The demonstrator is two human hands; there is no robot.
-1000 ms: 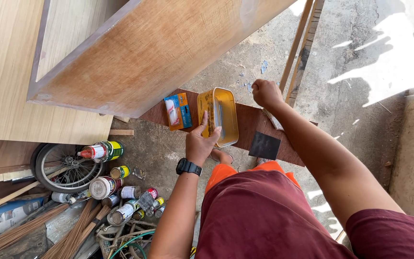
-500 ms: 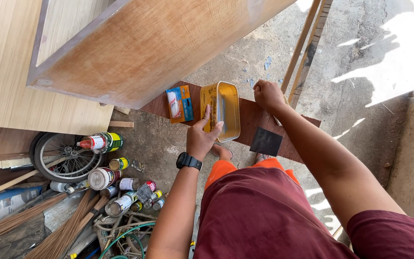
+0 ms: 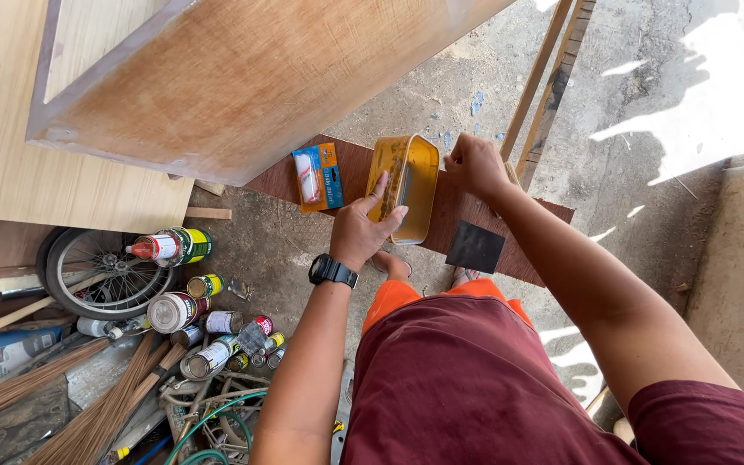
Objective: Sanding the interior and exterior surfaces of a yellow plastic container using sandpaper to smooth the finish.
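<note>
Currently | left hand open, palm steadying yellow tray at frame centre on brown board | right hand closed at tray's far rim, contents hidden | black sanding sheet lying unused.

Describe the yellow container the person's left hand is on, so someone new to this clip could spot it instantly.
Find the reddish-brown board lying on the concrete ground below the big wooden cabinet. On it, the yellow rectangular tin sits between a small orange-and-blue packet and a dark square sheet. It alone is open-topped, and the left hand rests on it.
</note>
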